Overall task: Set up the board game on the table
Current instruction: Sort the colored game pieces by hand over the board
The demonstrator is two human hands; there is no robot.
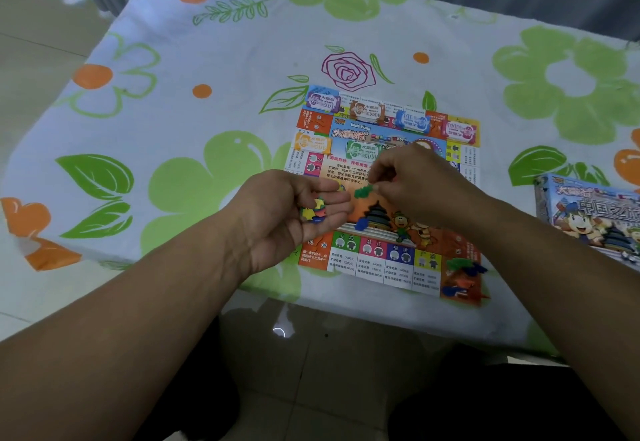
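Observation:
A colourful paper game board (381,260) lies flat on the flowered tablecloth near the table's front edge. Several stacks of play money (367,111) sit along its far side and centre. My left hand (294,212) hovers over the board's left part, cupped around several small coloured game pieces (313,213). My right hand (412,180) is over the board's middle and pinches a small green piece (363,191) between thumb and fingers. A blue piece (362,223) lies on the board below it. More green, blue and orange pieces (462,272) lie on the board's near right corner.
The game box (588,218) stands at the right edge of the table. The tablecloth (173,111) covers the whole table, whose front edge runs just below the board. Tiled floor (311,371) shows beneath, between my arms.

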